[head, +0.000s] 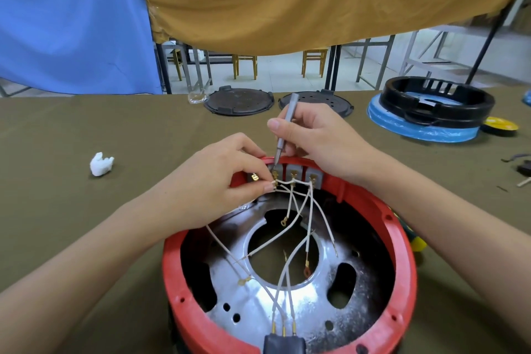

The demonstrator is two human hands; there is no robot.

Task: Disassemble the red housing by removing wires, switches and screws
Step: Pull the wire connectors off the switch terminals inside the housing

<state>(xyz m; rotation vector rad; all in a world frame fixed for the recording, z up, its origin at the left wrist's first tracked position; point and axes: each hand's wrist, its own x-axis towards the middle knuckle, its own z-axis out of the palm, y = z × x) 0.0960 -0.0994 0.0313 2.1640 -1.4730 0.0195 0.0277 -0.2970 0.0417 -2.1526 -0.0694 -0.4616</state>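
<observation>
**Both hands busy at the far rim**

We see the red housing (290, 253) on the bench (86, 210), close in front of us. Our left hand (218, 181) pinches a white wire (283, 181) at its brass terminal. Our right hand (313, 141) grips a grey screwdriver (284, 129), tip down on the leftmost switch (275, 169).

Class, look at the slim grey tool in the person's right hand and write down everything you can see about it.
The grey screwdriver is a slim, pen-like tool that looks metallic, with a flat-topped handle narrowing to a thin shaft. It leans slightly, top away from the person. The right hand grips it around the middle. Its tip meets the leftmost brass terminal at the far rim of the red housing, beside the left hand, which pinches a white wire there.
</observation>
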